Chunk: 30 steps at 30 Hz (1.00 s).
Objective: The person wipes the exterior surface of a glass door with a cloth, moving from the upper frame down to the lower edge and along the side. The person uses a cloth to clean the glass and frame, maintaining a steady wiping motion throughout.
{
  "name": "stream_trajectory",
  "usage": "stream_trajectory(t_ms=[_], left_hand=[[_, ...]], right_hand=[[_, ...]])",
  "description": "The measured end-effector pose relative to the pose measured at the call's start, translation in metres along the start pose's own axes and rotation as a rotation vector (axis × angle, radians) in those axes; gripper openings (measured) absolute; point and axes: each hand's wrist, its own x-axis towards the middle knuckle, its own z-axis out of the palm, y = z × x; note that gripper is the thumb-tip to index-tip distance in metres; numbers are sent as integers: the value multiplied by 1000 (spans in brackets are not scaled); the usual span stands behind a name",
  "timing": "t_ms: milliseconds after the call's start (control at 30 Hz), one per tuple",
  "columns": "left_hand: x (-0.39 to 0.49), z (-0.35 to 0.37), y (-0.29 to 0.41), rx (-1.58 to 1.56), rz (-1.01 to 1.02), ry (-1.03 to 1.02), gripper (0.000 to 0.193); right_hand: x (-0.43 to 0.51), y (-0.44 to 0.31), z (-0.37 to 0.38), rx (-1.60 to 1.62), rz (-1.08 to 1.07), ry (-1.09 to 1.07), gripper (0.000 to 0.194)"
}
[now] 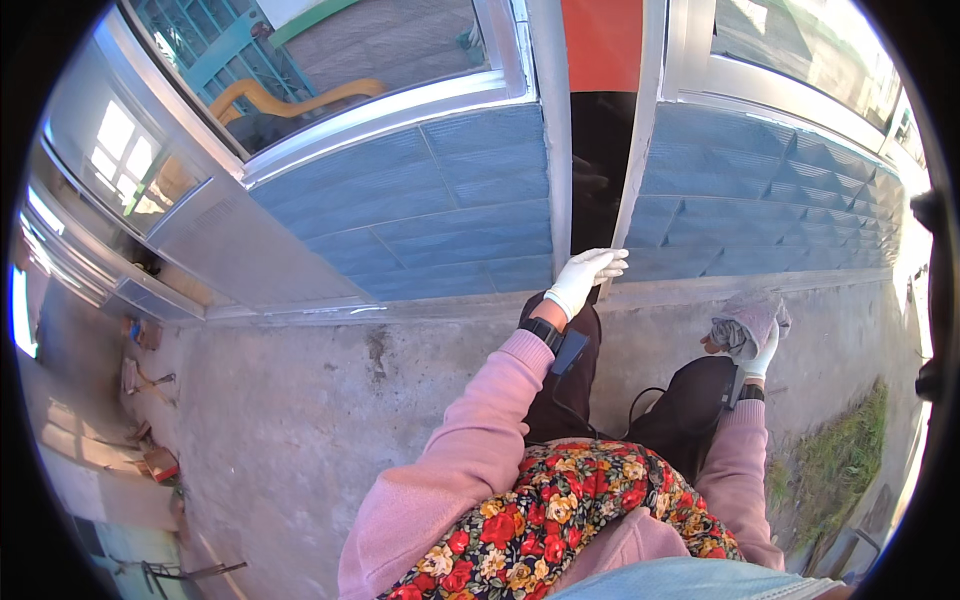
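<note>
My left hand (586,279), in a white glove, is stretched out flat above my left knee with nothing in it. Its fingertips overlap the lower edge of a narrow glossy black panel (600,161) in the wall; whether they touch it cannot be told. To the right, my right hand (762,358), gloved too, grips a bunched grey-mauve cloth (748,324). That cloth hangs over the concrete floor just beyond my right knee. Several of the right fingers are hidden behind the cloth.
Blue tiled wall sections (420,210) flank the panel below metal-framed windows (390,112). Bare concrete floor (300,420) spreads to the left, with a red box (161,464) and scattered items along its far side. A patch of grass (840,465) grows at the right.
</note>
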Motion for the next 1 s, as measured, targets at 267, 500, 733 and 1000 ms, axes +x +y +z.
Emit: stream_trajectory(t_ms=[267,500,733,1000], left_hand=[[-1,-2,10,-67,-41,-55,40],[-2,-5,8,-66,-12,-69,40],[-3,-6,7,-83,10,-66,40],[-6,-5,9,-67,16,-52,37]], right_hand=[[-4,-13,37,203,236,114,40],[-14,-21,62,182,246,60,39],[-18,-27,71,250,365,104,39],[-26,-32,81,257,372,88,45]])
